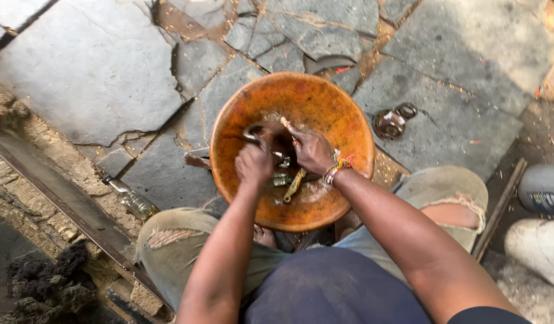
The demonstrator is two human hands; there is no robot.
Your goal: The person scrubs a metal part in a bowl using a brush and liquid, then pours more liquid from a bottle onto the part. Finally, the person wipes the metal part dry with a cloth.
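Cracked grey stone floor (91,66), round orange metal basin (349,126) between the knees.
Left hand (254,163) fisted around small metal part (256,135); right hand (313,150) curled beside it, contents unclear.

Count in view: one rusty orange bowl (349,126), two hands (253,163) in it, one brass-coloured tool (293,186), one small glass bottle (132,201) on the stone, one round metal part (389,124), one dark fibrous clump (49,285).
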